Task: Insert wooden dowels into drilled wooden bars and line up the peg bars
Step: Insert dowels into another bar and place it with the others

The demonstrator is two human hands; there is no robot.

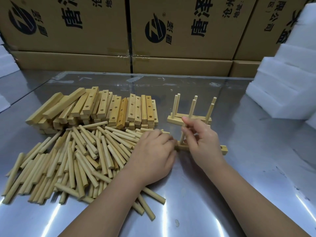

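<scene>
A wooden bar (224, 149) lies flat across the steel table under my hands. My right hand (202, 142) pinches an upright dowel (182, 139) whose lower end stands in the bar's left part. My left hand (153, 154) lies palm down at the bar's left end, fingers curled at the edge of the loose dowel pile (68, 161); what the fingers hold is hidden. Two finished peg bars (172, 119) stand side by side behind my right hand, each with three upright dowels. A stack of drilled bars (106, 108) lies behind the pile.
Cardboard boxes (179, 31) form a wall along the table's far edge. White foam blocks (287, 82) are stacked at the right, more foam at the far left. The steel table (239, 194) shows bare metal at the front right.
</scene>
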